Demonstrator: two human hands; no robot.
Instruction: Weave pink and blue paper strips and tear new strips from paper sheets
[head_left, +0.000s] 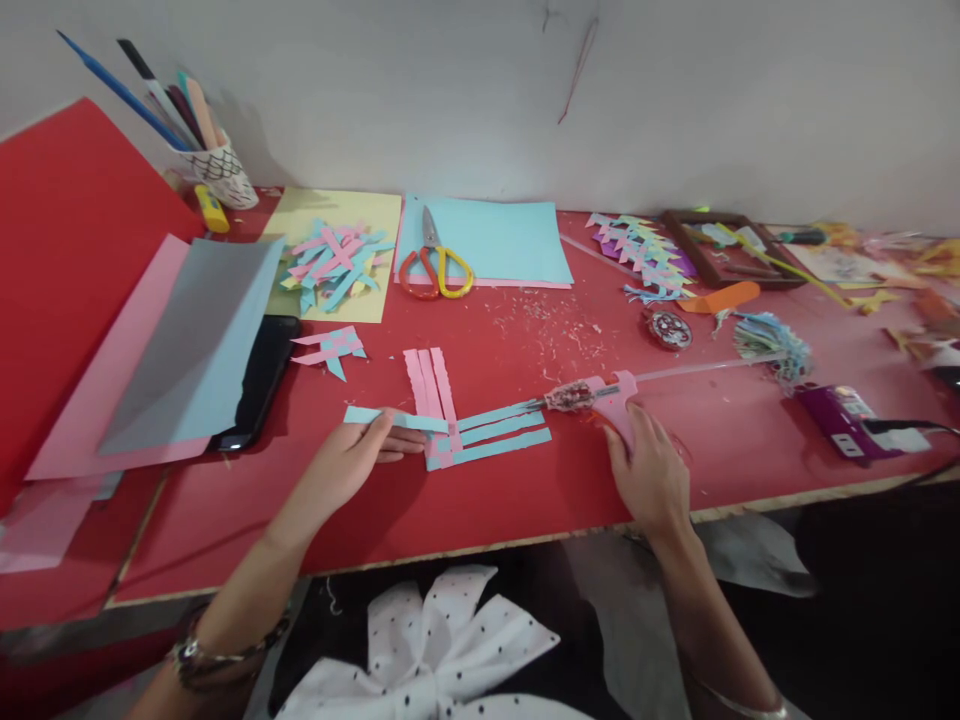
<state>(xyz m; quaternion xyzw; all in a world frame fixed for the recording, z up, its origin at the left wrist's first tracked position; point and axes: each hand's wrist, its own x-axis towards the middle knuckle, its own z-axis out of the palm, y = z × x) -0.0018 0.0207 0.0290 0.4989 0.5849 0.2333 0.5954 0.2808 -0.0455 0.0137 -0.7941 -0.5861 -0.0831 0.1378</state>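
Note:
My left hand is closed on a light blue paper strip, thumb on top and fingers beneath. The strip lies across the pink paper strips, which point away from me. Several blue paper strips run off to the right and interlace with the pink ones at a corner. My right hand is wrapped round the handle of a pink glue gun. Its nozzle points left, at the outer end of the farthest blue strip; whether it touches cannot be made out. A clear glue stick trails from its back.
Scissors lie on blue sheets, left of paper scraps. Strips are heaped on a yellow sheet. A phone is partly under paper at left. A purple power box and a tassel are at right.

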